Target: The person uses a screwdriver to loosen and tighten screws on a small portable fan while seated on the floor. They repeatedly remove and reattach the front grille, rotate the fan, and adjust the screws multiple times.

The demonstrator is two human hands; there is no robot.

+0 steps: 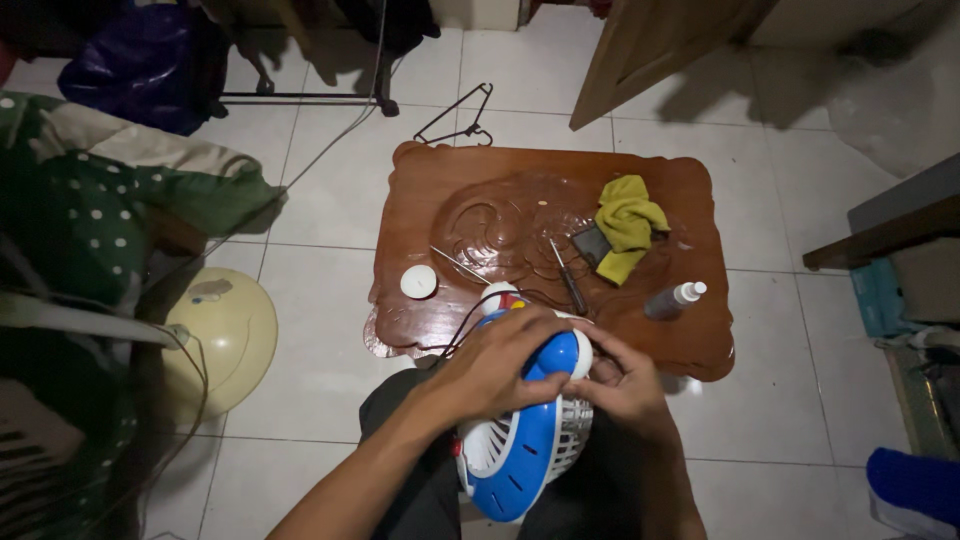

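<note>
A blue-and-white fan [525, 440] is gripped by the left hand [495, 365] and right hand [622, 385], just below the wooden table [440, 180].

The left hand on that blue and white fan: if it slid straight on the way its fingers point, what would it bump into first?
The left hand points rightward across the blue and white fan; it would most likely meet the right hand, which grips the fan's other side, nearly touching.

The left hand [490, 365] covers the top of the fan [520, 440]. The fan's bottom is cut off by the edge.
</note>
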